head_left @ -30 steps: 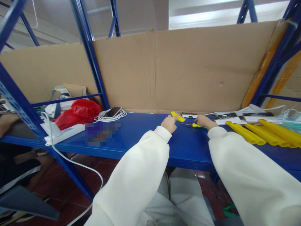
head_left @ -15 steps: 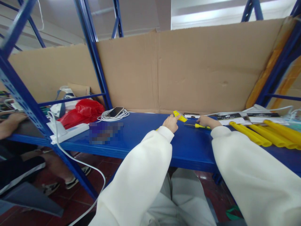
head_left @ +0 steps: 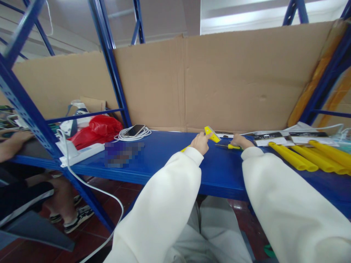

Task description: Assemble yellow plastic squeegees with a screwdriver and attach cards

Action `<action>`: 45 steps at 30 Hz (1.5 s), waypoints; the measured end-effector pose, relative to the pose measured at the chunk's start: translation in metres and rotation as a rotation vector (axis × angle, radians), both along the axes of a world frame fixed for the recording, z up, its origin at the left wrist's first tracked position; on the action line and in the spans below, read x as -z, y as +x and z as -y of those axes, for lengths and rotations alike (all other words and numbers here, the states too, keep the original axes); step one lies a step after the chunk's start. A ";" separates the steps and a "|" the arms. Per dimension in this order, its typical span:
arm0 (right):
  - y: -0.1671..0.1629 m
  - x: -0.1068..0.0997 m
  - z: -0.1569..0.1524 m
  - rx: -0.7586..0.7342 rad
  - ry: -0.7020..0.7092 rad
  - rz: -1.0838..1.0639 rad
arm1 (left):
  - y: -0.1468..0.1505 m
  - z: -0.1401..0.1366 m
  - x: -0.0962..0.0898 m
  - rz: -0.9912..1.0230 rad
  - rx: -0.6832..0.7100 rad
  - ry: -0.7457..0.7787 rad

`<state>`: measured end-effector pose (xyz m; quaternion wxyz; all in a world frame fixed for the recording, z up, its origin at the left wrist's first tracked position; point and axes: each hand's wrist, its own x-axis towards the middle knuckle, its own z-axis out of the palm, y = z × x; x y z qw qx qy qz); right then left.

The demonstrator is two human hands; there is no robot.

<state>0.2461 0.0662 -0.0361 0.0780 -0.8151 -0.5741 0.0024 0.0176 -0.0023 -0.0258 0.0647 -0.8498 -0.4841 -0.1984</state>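
My left hand (head_left: pixel 200 142) is closed around a yellow scraper (head_left: pixel 212 134). The scraper's wide flat head sticks out past the fingers, and a bit of its yellow handle shows near my wrist. Just to the right lies a screwdriver (head_left: pixel 232 147) with a yellow handle, its thin shaft pointing left. My right hand (head_left: pixel 242 141) is closed at the screwdriver's handle, low over the blue shelf (head_left: pixel 164 153); its fingertips are partly hidden. Behind the two tools sits a flat black-and-white packet (head_left: pixel 225 135).
On the right lie several yellow tubes (head_left: pixel 319 160) in front of white-and-black packets (head_left: pixel 270 138). A phone (head_left: pixel 134 130) rests on a coiled white cable (head_left: pixel 120 137). Further left are a power strip (head_left: pixel 85 153) and a red bag (head_left: pixel 98 128). Cardboard (head_left: pixel 233 80) stands behind. Another person's hand (head_left: pixel 18 142) is at far left.
My right forearm has shifted a little to the left, and the hand stays by the screwdriver. The scraper's head has tilted slightly in my left hand. The other person's feet have moved.
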 end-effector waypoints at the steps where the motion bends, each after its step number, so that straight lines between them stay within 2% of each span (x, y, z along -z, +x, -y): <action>1: -0.003 -0.001 0.003 0.027 0.035 -0.015 | 0.000 0.000 0.000 0.007 -0.002 0.008; 4: -0.011 -0.007 0.012 -0.029 0.181 -0.173 | 0.000 0.001 0.000 0.034 -0.017 0.026; 9: -0.031 -0.019 0.024 -0.445 0.363 -0.671 | -0.001 0.001 0.001 0.051 -0.060 0.031; 11: -0.040 -0.021 0.028 -0.566 0.367 -0.749 | -0.001 0.000 0.001 0.043 -0.075 0.028; 14: -0.053 -0.020 0.032 -0.653 0.354 -0.743 | -0.001 -0.001 0.002 0.034 -0.086 0.025; 26: -0.067 -0.013 0.033 -0.550 0.427 -0.542 | 0.000 -0.002 0.003 0.014 -0.079 0.028; 31: -0.063 -0.011 0.030 -0.581 0.454 -0.462 | 0.000 -0.002 0.004 0.016 -0.074 0.031; 38: -0.065 -0.011 0.034 -0.554 0.432 -0.483 | 0.000 -0.003 0.004 0.014 -0.072 0.031; 45: -0.069 -0.010 0.039 -0.514 0.391 -0.596 | -0.001 -0.002 0.003 -0.001 -0.056 0.025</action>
